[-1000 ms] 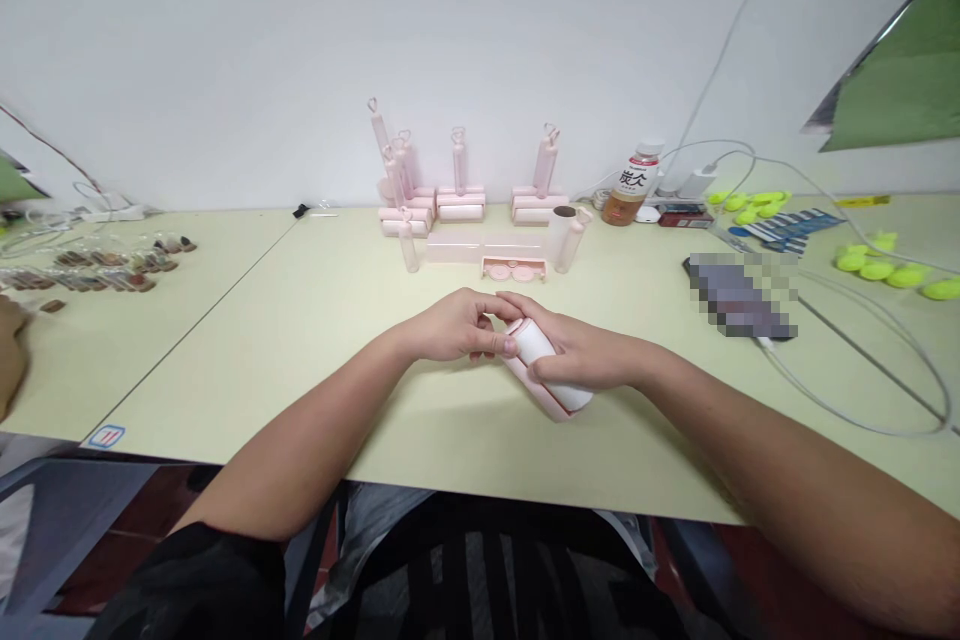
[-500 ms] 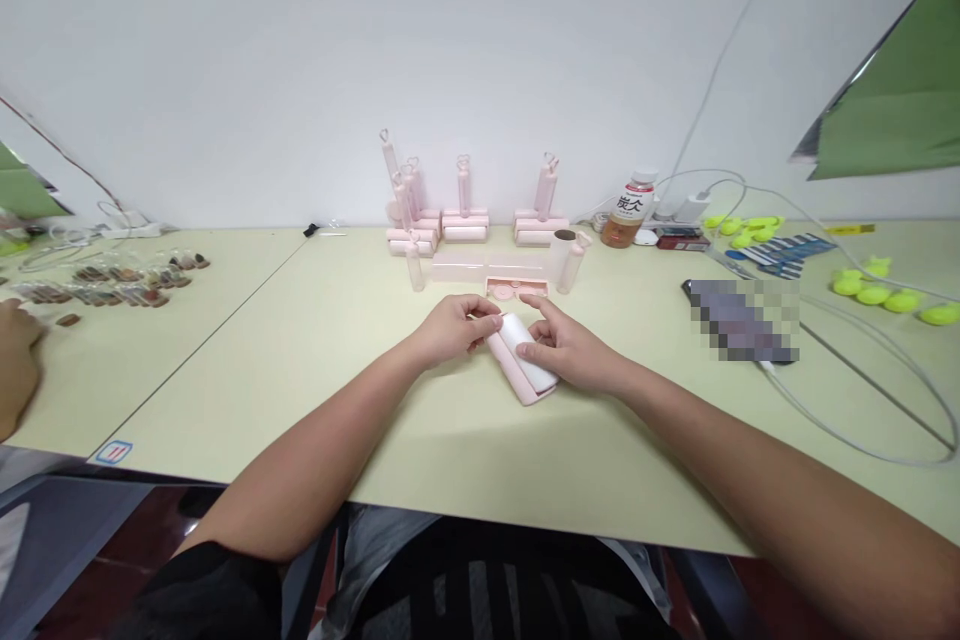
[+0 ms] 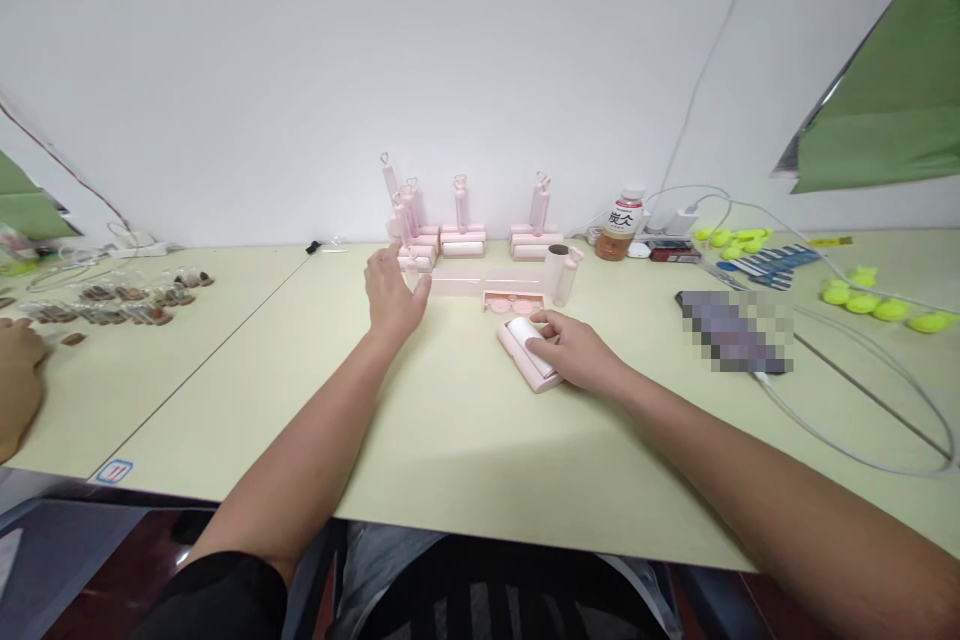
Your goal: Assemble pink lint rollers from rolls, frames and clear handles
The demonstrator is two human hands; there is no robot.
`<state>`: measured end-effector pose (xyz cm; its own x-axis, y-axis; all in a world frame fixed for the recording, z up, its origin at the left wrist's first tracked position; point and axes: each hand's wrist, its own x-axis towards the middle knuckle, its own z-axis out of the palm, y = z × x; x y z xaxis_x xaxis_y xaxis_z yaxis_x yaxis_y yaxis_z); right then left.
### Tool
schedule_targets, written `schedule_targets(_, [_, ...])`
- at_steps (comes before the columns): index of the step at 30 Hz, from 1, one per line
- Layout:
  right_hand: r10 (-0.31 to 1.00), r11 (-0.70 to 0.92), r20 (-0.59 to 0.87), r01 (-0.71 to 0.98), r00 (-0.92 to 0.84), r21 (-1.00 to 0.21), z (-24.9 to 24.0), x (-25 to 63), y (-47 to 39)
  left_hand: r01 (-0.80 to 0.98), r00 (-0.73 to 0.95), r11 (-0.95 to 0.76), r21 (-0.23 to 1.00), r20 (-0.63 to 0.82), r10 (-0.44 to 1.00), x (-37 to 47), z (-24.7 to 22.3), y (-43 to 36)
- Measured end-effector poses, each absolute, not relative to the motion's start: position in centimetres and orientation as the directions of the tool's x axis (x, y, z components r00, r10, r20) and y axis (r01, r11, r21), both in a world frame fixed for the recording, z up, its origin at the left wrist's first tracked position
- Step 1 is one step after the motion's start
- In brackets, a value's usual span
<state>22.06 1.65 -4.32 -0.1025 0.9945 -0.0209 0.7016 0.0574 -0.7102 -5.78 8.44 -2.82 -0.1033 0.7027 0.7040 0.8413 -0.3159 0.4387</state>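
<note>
My right hand [image 3: 576, 350] grips a small pink case [image 3: 517, 360] at its right side, thumb lying on the white roll [image 3: 529, 340] in it. The case lies at a slant on the table. Farther left, my left hand [image 3: 391, 298] reaches toward the back with fingers apart and nothing visible in it. It is nearest to a clear pink tube [image 3: 412, 270] with a loop on top, which it partly covers; I cannot tell whether they touch. Beyond the right hand are an open pink tray with round parts [image 3: 513, 302], another looped tube [image 3: 568, 280] and an upright grey-white roll [image 3: 556, 266].
Along the wall stand several pink cases [image 3: 463, 246] with looped tubes. A drink bottle [image 3: 621, 225], a phone [image 3: 731, 332] on a white cable and yellow-green pieces [image 3: 862, 302] lie to the right. At far left, another person's hand [image 3: 19, 370] is near small wrapped pieces [image 3: 127, 295].
My left hand has let go of the pink case and moved left and away from me, its fingers opening. My right hand stays on the case. The view has tilted slightly.
</note>
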Motion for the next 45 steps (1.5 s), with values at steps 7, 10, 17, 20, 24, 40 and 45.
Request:
schedule_targets(7, [0.994,0.071,-0.007,0.695,-0.11,-0.716,-4.7,21.9,1.9,0.795,-0.042,-0.342,0.5,0.608,0.793,-7.2,-4.9,11.6])
schedule_targets(10, [0.994,0.075,-0.001,0.702,-0.107,-0.708,-4.8,22.0,1.9,0.814,0.036,-0.391,0.43,0.633,0.773,-6.9,-4.6,12.0])
schedule_targets(17, [0.992,0.058,-0.034,0.695,-0.118,-0.717,-4.4,22.0,1.5,0.878,0.046,-0.297,0.376,0.549,0.834,-5.8,-3.7,12.6])
schedule_targets(20, [0.992,0.054,-0.039,0.695,-0.117,-0.717,-4.4,21.9,1.5,0.81,-0.015,-0.322,0.491,0.565,0.825,-5.3,-3.1,11.7])
schedule_targets(24, [0.984,0.178,0.122,0.733,-0.129,-0.657,-3.7,21.5,1.0,0.371,-0.211,-0.27,0.888,0.364,0.907,-3.2,-1.3,8.4])
schedule_targets(40, [0.591,0.805,0.727,0.309,-0.349,-0.506,-2.9,20.5,-1.4,-0.278,0.484,0.228,0.933,-0.069,0.872,1.4,-1.9,0.3])
schedule_targets(45, [0.696,0.716,0.685,0.289,-0.216,-0.636,-3.1,20.8,-1.3,0.043,0.562,-0.137,0.99,0.089,0.822,0.1,-2.7,1.0])
